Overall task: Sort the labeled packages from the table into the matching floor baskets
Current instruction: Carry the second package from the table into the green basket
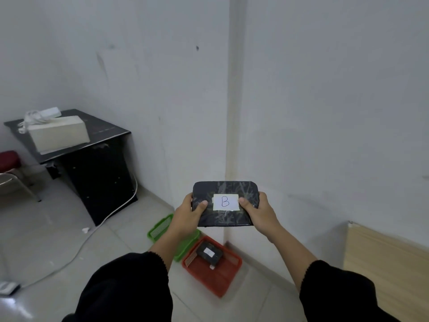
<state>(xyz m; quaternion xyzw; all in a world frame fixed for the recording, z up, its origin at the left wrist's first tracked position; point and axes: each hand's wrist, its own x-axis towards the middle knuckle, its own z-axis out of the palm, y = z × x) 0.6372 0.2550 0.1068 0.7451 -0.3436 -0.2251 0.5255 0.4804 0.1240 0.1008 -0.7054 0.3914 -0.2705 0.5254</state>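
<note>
I hold a flat black package with a white label marked "B" up in front of me, label facing me. My left hand grips its left edge and my right hand grips its right edge, thumbs on top. Below on the floor, by the wall corner, stands a green basket, partly hidden by my left forearm. Beside it is a red basket with one black labelled package lying inside; that label is too small to read.
A black desk at the left wall carries a white box and a power strip. A white cable runs across the tiled floor. A red stool is at far left, a light wooden tabletop at lower right.
</note>
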